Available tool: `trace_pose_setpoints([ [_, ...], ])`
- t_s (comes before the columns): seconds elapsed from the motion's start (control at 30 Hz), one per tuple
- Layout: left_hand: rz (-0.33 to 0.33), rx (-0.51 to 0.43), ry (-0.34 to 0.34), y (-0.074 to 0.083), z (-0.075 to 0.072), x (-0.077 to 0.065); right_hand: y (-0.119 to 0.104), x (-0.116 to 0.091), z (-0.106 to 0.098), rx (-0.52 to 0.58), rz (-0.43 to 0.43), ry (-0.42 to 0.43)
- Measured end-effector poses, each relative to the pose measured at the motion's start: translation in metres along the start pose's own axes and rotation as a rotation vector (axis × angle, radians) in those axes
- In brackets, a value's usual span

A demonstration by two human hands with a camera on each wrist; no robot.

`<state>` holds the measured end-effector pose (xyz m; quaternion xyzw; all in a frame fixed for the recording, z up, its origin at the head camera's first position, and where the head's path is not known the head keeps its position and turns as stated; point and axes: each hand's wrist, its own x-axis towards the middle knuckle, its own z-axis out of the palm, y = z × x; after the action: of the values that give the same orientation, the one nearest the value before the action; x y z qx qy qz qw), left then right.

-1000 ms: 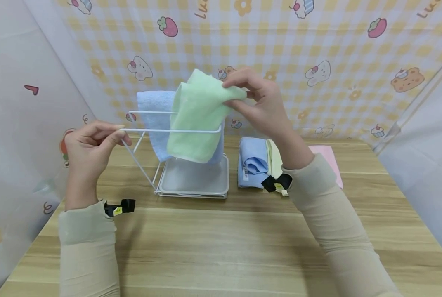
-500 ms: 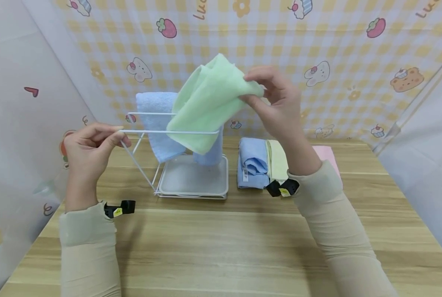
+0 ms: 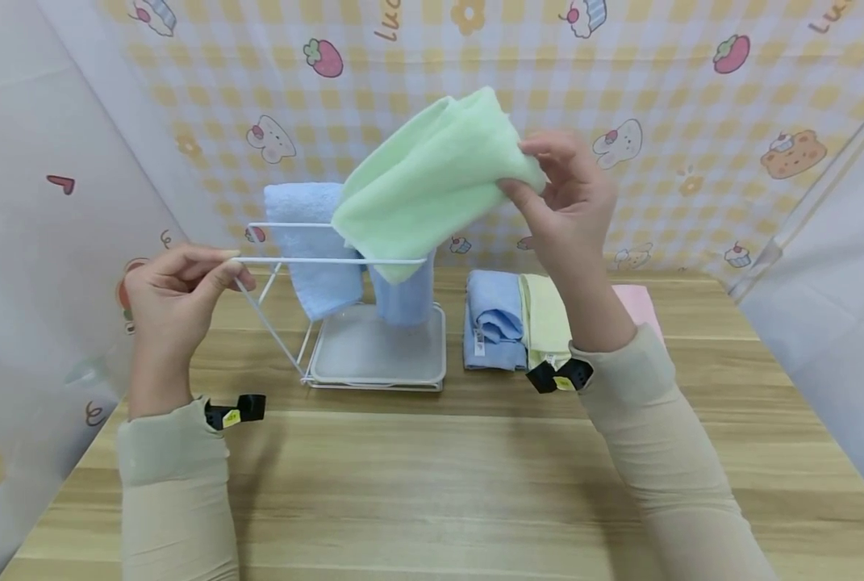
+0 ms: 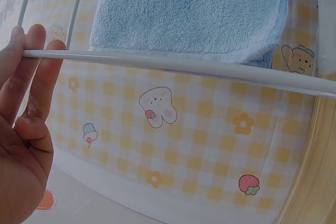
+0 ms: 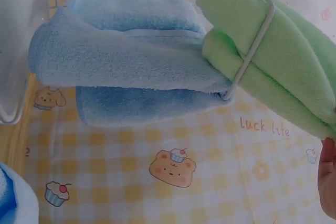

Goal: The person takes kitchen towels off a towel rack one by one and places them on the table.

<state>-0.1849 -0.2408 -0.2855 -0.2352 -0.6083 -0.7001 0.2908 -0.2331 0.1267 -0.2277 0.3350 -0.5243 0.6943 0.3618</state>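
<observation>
My left hand [image 3: 177, 294] pinches the front left corner of a white wire towel rack [image 3: 315, 260] between thumb and fingers. My right hand [image 3: 577, 190] holds one end of a folded light green towel [image 3: 439, 169], raised and slanting over the rack. The towel's lower end hangs behind the rack's front bar, and in the right wrist view the bent wire end crosses the green cloth [image 5: 236, 30]. A light blue towel [image 3: 323, 282] drapes over the rear bar, fluffy in the left wrist view. More blue cloth [image 3: 406, 294] hangs to its right, partly hidden by the green towel.
A grey tray [image 3: 373, 355] forms the rack's base. To its right on the wooden table [image 3: 417, 484] lie a folded blue towel [image 3: 495, 323], a pale yellow one [image 3: 545, 315] and a pink one [image 3: 638, 305], partly behind my right arm. A checked curtain [image 3: 402, 48] hangs behind.
My right hand has moved right, drawing the green towel up and rightward out from the rack. More of the blue cloth behind it shows. My left hand keeps its hold on the rack corner.
</observation>
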Motion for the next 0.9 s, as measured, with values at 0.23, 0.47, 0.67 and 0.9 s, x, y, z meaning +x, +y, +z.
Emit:
trace_pose_setpoints([
  [0.23, 0.021, -0.003, -0.012, -0.001, 0.0, 0.0, 0.001, -0.002, -0.011, 0.029, 0.038, 0.09],
  [0.47, 0.025, 0.019, -0.015, -0.001, -0.001, 0.0, 0.0, -0.003, -0.027, -0.036, 0.026, 0.165],
  [0.67, 0.027, 0.015, -0.012, -0.002, 0.0, 0.001, 0.0, -0.006, -0.039, -0.053, 0.038, 0.212],
  [0.9, 0.021, -0.002, -0.005, -0.001, 0.001, 0.001, 0.003, -0.012, -0.052, -0.068, 0.067, 0.244],
])
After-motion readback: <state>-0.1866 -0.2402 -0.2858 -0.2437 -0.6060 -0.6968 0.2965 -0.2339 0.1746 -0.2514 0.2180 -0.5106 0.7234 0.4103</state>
